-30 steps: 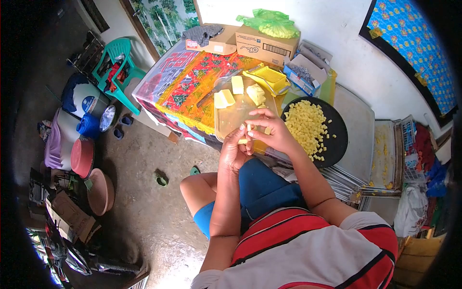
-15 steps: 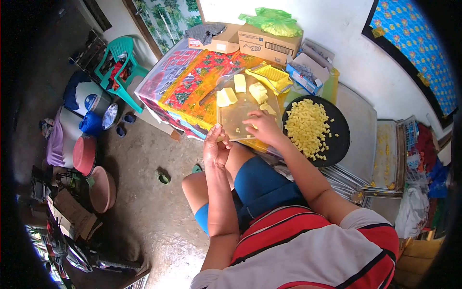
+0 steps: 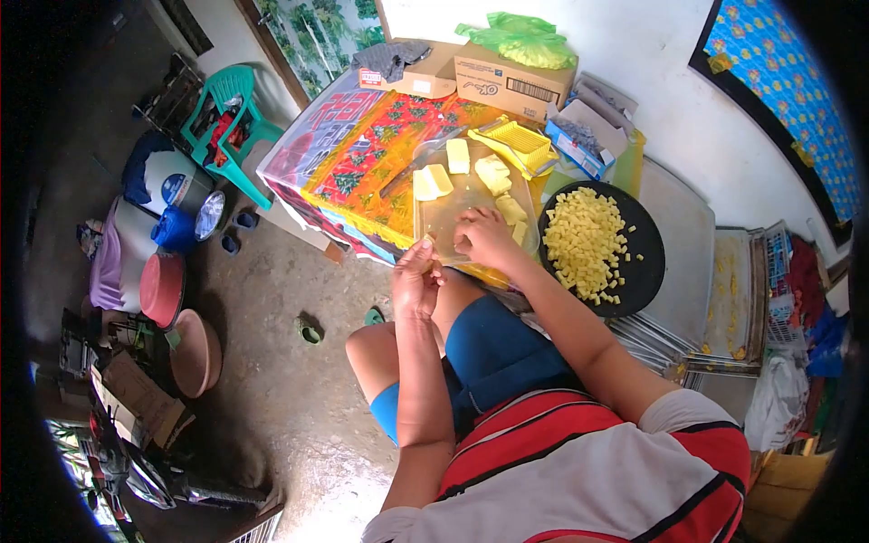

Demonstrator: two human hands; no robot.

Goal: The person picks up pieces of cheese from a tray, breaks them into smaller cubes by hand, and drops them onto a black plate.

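Note:
My left hand (image 3: pixel 417 282) is at the near left edge of a clear cutting board (image 3: pixel 438 215), thumb and fingers pinched together; what they hold, if anything, is too small to make out. Over the near part of the board, my right hand (image 3: pixel 486 237) has its fingers curled downward, and whatever lies under them is hidden. Yellow blocks lie on the board: a wide block (image 3: pixel 432 182), an upright one (image 3: pixel 458 156) and a rough-cut chunk (image 3: pixel 491 174). More yellow pieces (image 3: pixel 512 211) sit beyond my right hand. A knife (image 3: pixel 396 182) rests at the board's left edge.
Right of the board stands a round black pan (image 3: pixel 648 262) heaped with yellow cubes (image 3: pixel 584 240). Behind are a yellow slotted tray (image 3: pixel 518 147), an open box (image 3: pixel 579 136) and a cardboard box (image 3: pixel 511 81). Metal trays (image 3: pixel 670 217) lean at the right.
My right hand has drawn left, closer to my left hand, and its fingers have curled in. The left hand has shifted slightly right with the whole view.

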